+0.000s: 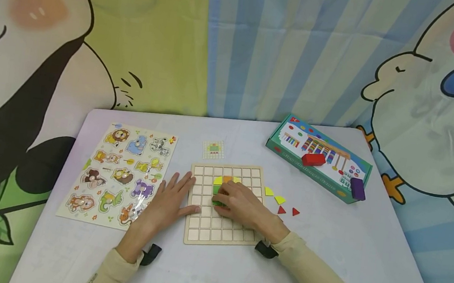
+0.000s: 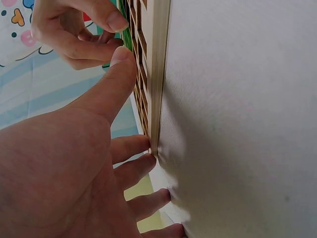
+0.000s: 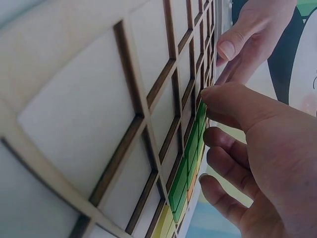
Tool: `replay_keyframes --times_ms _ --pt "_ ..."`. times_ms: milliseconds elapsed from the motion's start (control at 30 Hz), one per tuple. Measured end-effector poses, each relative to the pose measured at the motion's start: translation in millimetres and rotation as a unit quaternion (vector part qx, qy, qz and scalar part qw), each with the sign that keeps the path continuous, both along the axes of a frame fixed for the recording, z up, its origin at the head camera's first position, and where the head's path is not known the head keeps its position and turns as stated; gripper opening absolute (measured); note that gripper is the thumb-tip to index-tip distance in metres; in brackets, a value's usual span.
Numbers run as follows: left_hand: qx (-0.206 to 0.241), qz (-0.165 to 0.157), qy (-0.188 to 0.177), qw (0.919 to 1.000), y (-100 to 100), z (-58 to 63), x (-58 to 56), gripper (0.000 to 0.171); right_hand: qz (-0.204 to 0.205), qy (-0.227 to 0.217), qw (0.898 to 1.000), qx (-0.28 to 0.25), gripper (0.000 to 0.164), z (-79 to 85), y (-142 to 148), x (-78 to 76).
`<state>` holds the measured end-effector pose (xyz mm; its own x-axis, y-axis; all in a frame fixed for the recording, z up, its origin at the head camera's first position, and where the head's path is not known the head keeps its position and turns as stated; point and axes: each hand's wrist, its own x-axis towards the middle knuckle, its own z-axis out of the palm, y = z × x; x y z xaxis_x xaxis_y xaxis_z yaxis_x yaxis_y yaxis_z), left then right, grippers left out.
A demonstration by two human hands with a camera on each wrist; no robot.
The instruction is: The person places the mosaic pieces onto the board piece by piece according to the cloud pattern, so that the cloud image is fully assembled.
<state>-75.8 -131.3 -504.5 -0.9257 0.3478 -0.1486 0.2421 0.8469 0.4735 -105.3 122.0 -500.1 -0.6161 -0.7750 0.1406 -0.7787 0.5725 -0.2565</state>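
Head view, gridded wooden board point(image 1: 204, 235), left grip point(image 1: 168, 205) spread, right grip point(image 1: 242, 203) at green tiles point(image 3: 178, 192), pinch unclear

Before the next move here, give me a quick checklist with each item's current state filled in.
1. Left hand touching the board: ok, at its left edge.
2. Small pattern card uncovered: ok, lying past the board's far edge.
3. Green pieces fully seated: cannot tell, the right hand partly hides them.
4. Yellow pieces all on the board: not ok, two lie beside it.
5. Red triangles all on the board: not ok, at least two lie beside it.
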Motion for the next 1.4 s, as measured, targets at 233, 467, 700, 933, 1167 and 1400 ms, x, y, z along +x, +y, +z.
replay_keyframes --times_ms 233,467,700,933,1167,1400 --pt "-0.001 0.0 0.002 1.0 0.8 0.9 0.8 0.09 -0.009 -0.003 1.0 0.001 0.018 1.5 6.7 1.5" --pt "-0.002 0.001 0.002 1.0 1.1 0.9 1.6 0.091 -0.048 0.003 0.998 -0.04 0.02 6.4 38.3 -1.9" --pt "0.005 0.002 0.003 1.0 1.5 1.3 2.1 0.092 -0.14 0.008 0.989 -0.045 0.023 7.1 96.1 -2.5" --pt "0.007 0.001 0.005 1.0 1.0 1.1 1.8 0.092 -0.213 0.028 0.976 -0.037 0.029 2.5 138.4 7.3" --pt "0.007 -0.002 0.014 0.9999 0.5 0.5 1.8 0.092 -0.252 0.025 0.967 -0.031 0.033 -4.6 157.1 18.1" --pt "0.011 -0.002 0.011 0.9999 0.1 0.1 1.9 0.093 -0.272 0.018 0.962 -0.019 0.033 -4.8 156.1 21.0"
